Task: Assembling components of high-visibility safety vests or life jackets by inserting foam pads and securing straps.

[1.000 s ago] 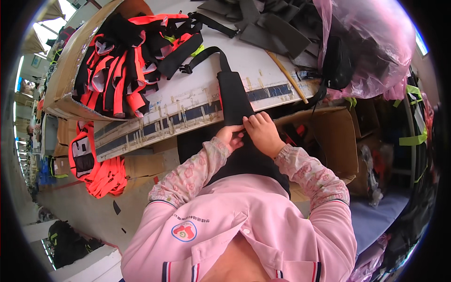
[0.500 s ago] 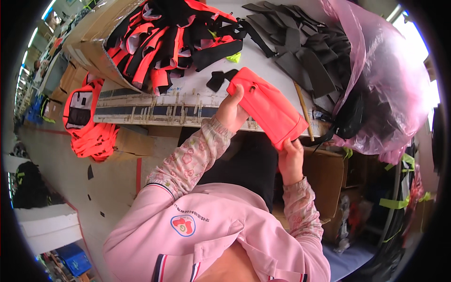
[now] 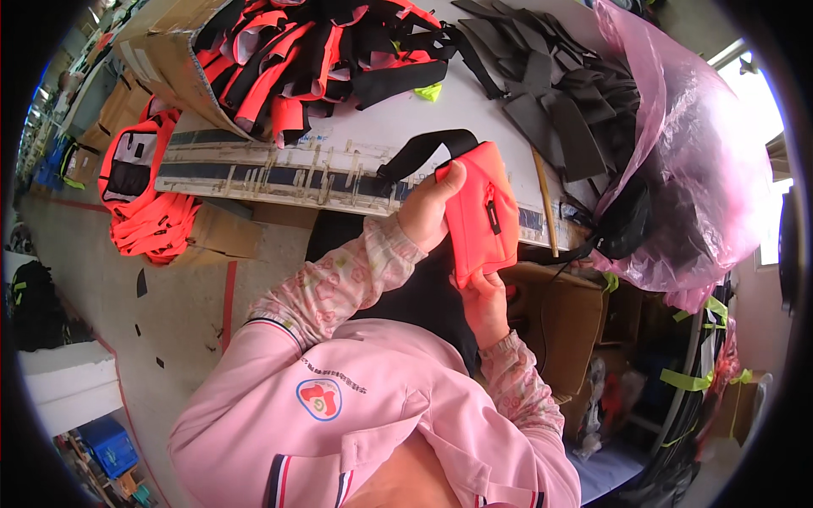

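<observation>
Between my two hands is a bright coral-red fabric pouch, held above the table's near edge. A short dark zip with its pull shows on the side facing me. My left hand grips the pouch's upper left side, thumb on top. From that end a black strap loops out to the left over the tabletop. My right hand pinches the pouch's lower end, its fingers closed on the fabric edge.
A cardboard box spills red and black pieces onto the table. Dark grey foam strips lie at the back right, near a wooden stick. A pink plastic bag bulges at right. Red bags are stacked at left.
The pouch has turned more upright and its zip now faces me. My right hand has moved left and down with its lower end. The black strap now arches out further.
</observation>
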Tool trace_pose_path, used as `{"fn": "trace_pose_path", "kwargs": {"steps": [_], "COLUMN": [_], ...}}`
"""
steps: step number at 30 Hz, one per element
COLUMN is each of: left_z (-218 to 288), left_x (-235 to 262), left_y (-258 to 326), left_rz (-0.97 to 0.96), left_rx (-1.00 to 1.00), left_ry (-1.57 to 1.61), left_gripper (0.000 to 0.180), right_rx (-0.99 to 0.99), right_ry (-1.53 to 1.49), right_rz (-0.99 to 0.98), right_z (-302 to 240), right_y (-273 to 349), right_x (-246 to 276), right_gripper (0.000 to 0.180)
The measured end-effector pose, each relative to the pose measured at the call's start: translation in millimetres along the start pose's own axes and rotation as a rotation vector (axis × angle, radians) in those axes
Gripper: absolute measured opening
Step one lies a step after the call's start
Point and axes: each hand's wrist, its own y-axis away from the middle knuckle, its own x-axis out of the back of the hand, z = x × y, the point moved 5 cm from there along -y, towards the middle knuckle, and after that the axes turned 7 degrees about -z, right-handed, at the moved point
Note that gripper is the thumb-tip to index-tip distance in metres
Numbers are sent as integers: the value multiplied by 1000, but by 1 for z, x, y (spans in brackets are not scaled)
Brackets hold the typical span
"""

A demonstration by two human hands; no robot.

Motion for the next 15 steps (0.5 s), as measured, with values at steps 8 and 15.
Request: {"fn": "trace_pose_path", "kwargs": {"steps": [8,15], "left_z": [14,44], "left_x": [34,45], "left_y": [-2,-14], "left_rz": [194,279], "left_rx": [-179,-278], "left_ry": [-169,-199], "left_gripper": [23,20], "right_rx": [-239,433], "right_ry": [706,2200], "right_rz": [-313,569], "right_z": [-50,-155], "right_y": [-34,-79], "right_x": [7,75], "right_gripper": [25,19]}}
